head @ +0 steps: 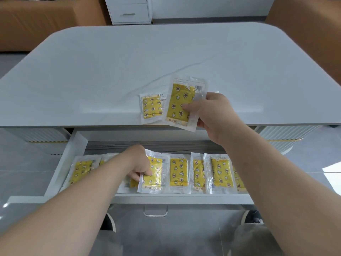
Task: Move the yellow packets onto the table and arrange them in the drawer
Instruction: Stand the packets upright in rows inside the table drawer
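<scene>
While our left hand [138, 163] reaches into the open drawer [77, 143], just beyond the drawer handle [155, 211], its fingers are curled on the near left edge of a drawer packet [153, 174], gripping it. That packet sits slightly askew and lapped over its neighbour on the left. We judge it is being squared into the row of packets [179, 172] that runs side by side across the drawer floor, each with its long axis pointing away from us. The right end of the row is hidden under our right forearm. Farther out and higher, our right hand [210, 111] pinches a raised packet [180, 104] by its right edge, thumb on the printed face, over the front lip of the table [129, 61]. Its long axis also runs near to far, leaning a little to the right. The drawer lies below and nearer than this grip, so the packet would have to come down and toward us, and the right hand is the closer one for that. A loose packet [152, 108] lies flat on the table just left of the raised one, also closest to the right hand. Beyond the table stands a white cabinet [129, 10].
</scene>
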Tool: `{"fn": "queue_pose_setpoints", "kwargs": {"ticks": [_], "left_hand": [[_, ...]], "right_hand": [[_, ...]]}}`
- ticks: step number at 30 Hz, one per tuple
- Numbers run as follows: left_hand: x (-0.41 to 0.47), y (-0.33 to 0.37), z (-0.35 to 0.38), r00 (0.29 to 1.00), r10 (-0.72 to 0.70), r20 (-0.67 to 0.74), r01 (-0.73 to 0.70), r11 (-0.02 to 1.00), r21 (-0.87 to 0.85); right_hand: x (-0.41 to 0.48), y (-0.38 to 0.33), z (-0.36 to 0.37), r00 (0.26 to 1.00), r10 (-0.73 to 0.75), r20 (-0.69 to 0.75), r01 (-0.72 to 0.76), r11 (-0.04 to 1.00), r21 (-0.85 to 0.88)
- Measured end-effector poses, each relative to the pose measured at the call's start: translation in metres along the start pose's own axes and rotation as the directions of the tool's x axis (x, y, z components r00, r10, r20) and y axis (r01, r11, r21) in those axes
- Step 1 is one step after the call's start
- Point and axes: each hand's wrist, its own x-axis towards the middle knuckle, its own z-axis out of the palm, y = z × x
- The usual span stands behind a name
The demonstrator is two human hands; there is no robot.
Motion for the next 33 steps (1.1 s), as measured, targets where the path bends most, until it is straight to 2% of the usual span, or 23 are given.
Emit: {"fn": "queue_pose_setpoints", "kwargs": {"ticks": [4, 7, 9, 11, 14, 20, 24, 27, 31, 33], "left_hand": [[-0.003, 0.001, 0.005, 0.999, 0.024, -0.031, -0.015, 0.968, 0.25], [-0.009, 0.0, 0.005, 0.98, 0.149, -0.128, -0.065, 0.862, 0.503], [-0.011, 0.001, 0.005, 0.955, 0.24, -0.174, -0.084, 0.784, 0.615], [-0.015, 0.006, 0.005, 0.947, 0.269, -0.179, -0.081, 0.733, 0.676], [-0.027, 0.019, -0.001, 0.952, 0.244, -0.188, -0.056, 0.738, 0.673], [-0.044, 0.027, -0.006, 0.887, 0.332, -0.321, -0.044, 0.752, 0.657], [-0.05, 0.028, -0.007, 0.868, 0.36, -0.342, -0.07, 0.771, 0.633], [-0.053, 0.028, -0.009, 0.818, 0.419, -0.393, -0.118, 0.792, 0.599], [-0.057, 0.028, -0.009, 0.78, 0.459, -0.426, -0.167, 0.808, 0.565], [-0.059, 0.029, -0.01, 0.758, 0.481, -0.441, -0.191, 0.81, 0.555]], "right_hand": [[-0.003, 0.002, -0.003, 0.997, 0.001, 0.076, 0.004, 0.998, -0.066], [-0.004, 0.004, -0.007, 0.992, 0.018, 0.127, 0.001, 0.989, -0.148], [-0.007, 0.004, -0.01, 0.981, 0.047, 0.187, -0.003, 0.973, -0.232], [-0.011, 0.002, -0.014, 0.965, 0.098, 0.244, -0.016, 0.948, -0.318], [-0.018, 0.002, -0.02, 0.95, 0.168, 0.262, -0.034, 0.893, -0.45], [-0.029, 0.028, -0.031, 0.923, 0.314, 0.222, -0.09, 0.738, -0.669], [-0.023, 0.067, -0.028, 0.919, 0.381, 0.097, -0.188, 0.642, -0.743], [-0.017, 0.09, -0.023, 0.918, 0.395, 0.019, -0.246, 0.607, -0.755], [-0.012, 0.103, -0.02, 0.943, 0.331, -0.016, -0.123, 0.306, -0.944], [-0.009, 0.107, -0.02, 0.943, 0.331, -0.026, -0.105, 0.222, -0.969]]}}
